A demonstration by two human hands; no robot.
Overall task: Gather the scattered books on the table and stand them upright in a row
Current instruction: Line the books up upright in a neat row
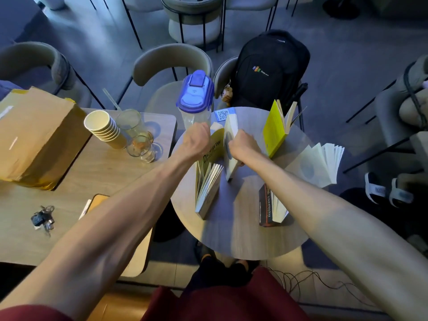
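Left hand (196,141): my fingers are curled over the far top edge of the gold-covered book (208,181), holding it; the fingertips are hidden behind my knuckles.
Right hand (243,148): my fingers are wrapped round the white book (231,133), which stands upright just right of the gold-covered one.
Surface (236,228): round, grey wood grain, straight in front of me; all five books stand on it.
Gold-covered book: upright at centre left, pages fanned open toward me.
Lime-yellow book (276,133): upright at the far right, slightly open.
Pale book (317,163): upright at the right edge, pages fanned wide.
Black book (266,205): upright at the near right, pages fanned.
Pitcher (195,98): clear with a blue lid, just beyond my left hand.
Left side: a wooden table (97,172) carries stacked paper cups (104,128), glass mugs (141,147), a cardboard box (34,140) and keys (44,218).
Far side: a black backpack (271,68) sits on a chair.
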